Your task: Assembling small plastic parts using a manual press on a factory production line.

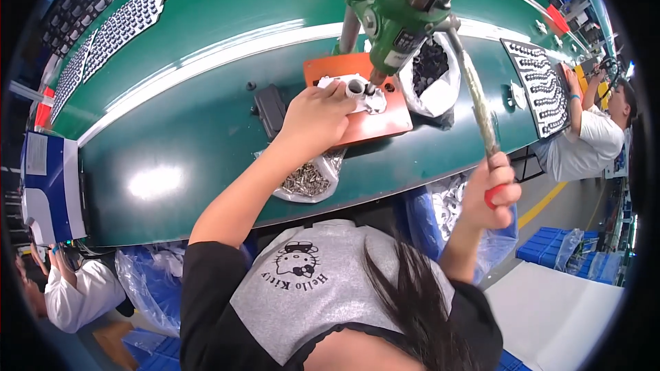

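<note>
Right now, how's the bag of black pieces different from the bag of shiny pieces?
The bag of black pieces sits right of the orange plate; the bag of shiny pieces is nearer the person, by the left forearm. The first looks bigger and fuller; the second looks smaller and flatter. One's pieces are dark, the other's silvery. Both are plastic bags of many small pieces on the green table.

Green press [397, 17]: one, at one o'clock
Lever [476, 93]: one, at two
White part [375, 102] under the press: one
Orange plate [385, 126]: one
Worker's hands [489, 196]: two
Dark case [270, 108]: one, near ten-thirty
Bags [443, 101] on the bench [117, 154]: two, at one-thirty and seven-thirty
Other people [592, 130] I spot: at least two, at three and eight
</note>
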`<state>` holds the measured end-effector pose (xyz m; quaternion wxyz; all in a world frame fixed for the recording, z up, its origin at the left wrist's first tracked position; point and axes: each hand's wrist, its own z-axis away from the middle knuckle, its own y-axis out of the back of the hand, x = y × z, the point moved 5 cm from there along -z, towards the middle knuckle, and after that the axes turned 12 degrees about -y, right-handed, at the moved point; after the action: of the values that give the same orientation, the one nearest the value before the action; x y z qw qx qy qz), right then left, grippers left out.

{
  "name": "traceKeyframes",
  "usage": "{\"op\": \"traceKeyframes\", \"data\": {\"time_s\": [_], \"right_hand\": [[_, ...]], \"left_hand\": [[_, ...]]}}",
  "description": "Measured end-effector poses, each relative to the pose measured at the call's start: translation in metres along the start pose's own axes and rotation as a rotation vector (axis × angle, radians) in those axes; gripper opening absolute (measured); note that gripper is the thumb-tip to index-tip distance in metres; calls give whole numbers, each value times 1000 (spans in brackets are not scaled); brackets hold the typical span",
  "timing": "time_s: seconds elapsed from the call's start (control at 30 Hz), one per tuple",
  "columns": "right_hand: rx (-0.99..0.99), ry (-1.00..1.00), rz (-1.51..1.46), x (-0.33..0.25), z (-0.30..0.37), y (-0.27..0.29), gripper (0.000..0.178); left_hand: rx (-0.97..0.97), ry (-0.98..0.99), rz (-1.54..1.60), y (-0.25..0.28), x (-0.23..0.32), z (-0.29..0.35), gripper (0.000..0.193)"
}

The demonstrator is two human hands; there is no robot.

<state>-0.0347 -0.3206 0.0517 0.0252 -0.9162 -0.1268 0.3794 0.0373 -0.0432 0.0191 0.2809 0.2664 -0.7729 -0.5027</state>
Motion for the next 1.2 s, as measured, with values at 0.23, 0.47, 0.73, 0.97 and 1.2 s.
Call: {"op": "traceKeyframes", "data": {"time_s": [0.23, 0.47, 0.73, 0.97, 1.2], "right_hand": [[328, 60, -184, -46, -114, -28, 47], [2, -535, -154, 94, -284, -88, 40], [310, -535, 1739, 170, -114, 206, 55], [678, -1107, 2034, 173, -25, 367, 66], [722, -1064, 1941, 168, -25, 399, 58]], "left_hand": [[119, 218, 246, 6, -5, -4, 30], [196, 35, 76, 6, -9, -15, 41], [299, 486, 341, 58, -67, 2, 20], [431, 710, 92, 62, -159, 18, 53], [1573, 682, -360, 190, -134, 397, 13]]}}
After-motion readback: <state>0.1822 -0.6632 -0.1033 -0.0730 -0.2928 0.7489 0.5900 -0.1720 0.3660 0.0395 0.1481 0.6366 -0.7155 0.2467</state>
